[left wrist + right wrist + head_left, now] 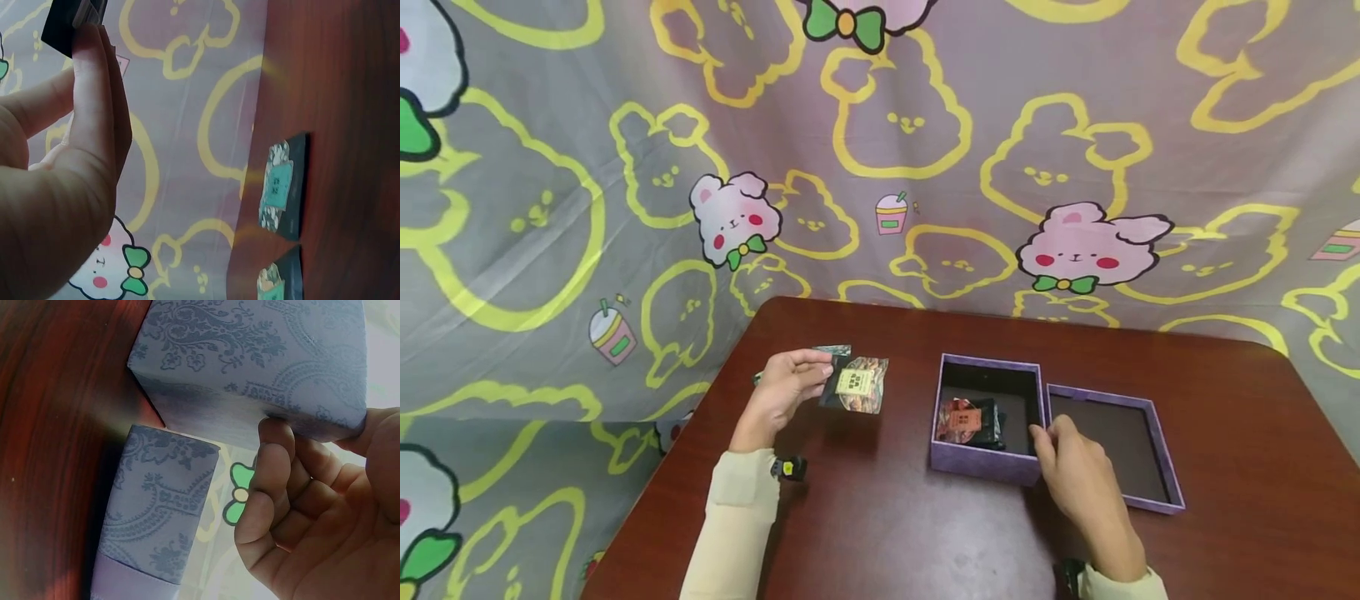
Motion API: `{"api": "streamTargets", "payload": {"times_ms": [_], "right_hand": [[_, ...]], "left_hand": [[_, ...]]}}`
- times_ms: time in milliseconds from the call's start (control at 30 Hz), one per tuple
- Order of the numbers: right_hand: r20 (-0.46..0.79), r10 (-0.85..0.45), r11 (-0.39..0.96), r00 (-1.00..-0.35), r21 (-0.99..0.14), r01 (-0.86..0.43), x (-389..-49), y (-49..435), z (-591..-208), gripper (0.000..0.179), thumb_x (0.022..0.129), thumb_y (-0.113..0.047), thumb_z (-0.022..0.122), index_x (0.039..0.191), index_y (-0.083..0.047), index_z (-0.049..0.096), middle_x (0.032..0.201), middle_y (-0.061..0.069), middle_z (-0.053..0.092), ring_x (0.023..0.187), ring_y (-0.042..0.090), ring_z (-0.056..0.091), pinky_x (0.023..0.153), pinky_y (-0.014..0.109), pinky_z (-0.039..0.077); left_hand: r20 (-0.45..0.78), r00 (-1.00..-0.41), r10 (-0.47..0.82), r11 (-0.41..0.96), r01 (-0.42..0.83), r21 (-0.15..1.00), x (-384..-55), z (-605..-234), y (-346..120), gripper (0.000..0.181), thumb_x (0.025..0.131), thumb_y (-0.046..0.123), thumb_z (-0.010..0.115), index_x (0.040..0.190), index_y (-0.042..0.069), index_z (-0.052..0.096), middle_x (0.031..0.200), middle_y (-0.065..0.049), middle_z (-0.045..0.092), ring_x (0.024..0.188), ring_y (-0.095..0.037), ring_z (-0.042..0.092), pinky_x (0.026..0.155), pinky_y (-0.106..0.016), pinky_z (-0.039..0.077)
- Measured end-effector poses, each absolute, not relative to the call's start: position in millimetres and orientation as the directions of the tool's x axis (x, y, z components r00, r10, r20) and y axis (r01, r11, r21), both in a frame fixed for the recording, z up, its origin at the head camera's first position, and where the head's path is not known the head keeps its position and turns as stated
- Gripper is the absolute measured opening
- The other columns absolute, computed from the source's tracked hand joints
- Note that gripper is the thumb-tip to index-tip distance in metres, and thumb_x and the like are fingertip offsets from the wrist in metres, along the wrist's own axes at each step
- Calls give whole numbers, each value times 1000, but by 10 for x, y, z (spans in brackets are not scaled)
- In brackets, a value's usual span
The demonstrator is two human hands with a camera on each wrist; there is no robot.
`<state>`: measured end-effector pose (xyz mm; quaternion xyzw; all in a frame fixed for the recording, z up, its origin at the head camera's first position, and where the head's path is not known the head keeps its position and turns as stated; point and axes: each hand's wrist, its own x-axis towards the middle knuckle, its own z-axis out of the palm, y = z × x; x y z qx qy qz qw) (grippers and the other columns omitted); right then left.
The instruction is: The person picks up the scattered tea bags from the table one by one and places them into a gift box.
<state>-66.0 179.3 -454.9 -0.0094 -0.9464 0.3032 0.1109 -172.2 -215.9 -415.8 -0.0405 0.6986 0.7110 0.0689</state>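
My left hand (784,390) pinches a small food packet (859,385) by its dark end, holding it above the table's left part. The packet has a pale yellow label and a clear, patterned side. Only its dark end (65,28) shows in the left wrist view. My right hand (1078,467) grips the right wall of an open purple box (985,462), thumb at the rim and fingers against the outside. In the right wrist view the box (250,356) has a floral pattern. Inside it lies a packet with a red-orange label (964,420); anything beneath is hard to make out.
The purple lid (1153,450) lies inside-up, just right of the box. Beyond my left hand, a green-labelled packet (278,184) and a similar packet (275,284) lie on the brown table (895,533). A patterned curtain (925,192) hangs behind the table.
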Motion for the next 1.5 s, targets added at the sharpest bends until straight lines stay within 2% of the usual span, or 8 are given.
{"api": "streamTargets", "payload": {"times_ms": [367,1100,1500], "right_hand": [[208,85,813,-974,-580,-53,-655,1798,-4558,28,103,-28,57,82,-10,50,64,6,53,64,35,57,59,55,45],[223,80,813,-971,-578,-66,-660,1809,-4585,28,102,-27,58,82,-10,50,64,5,52,62,33,56,59,54,44],[221,80,813,-972,-579,-65,-666,1805,-4557,28,103,-26,58,82,-10,50,63,4,50,61,30,53,57,52,44]], "left_hand": [[-111,-992,62,-62,-115,991,-1768,-4123,-1957,28,91,-8,68,118,-15,62,86,-4,71,74,-11,67,62,-25,57],[-103,-993,60,-91,-108,990,-1803,-4110,-1792,20,90,-8,69,110,-9,67,84,-6,71,69,-12,66,59,-25,56],[-78,-993,92,-93,-86,992,-1839,-4072,-1710,21,90,-7,69,111,-10,67,85,-7,70,75,-15,67,62,-26,57]]}}
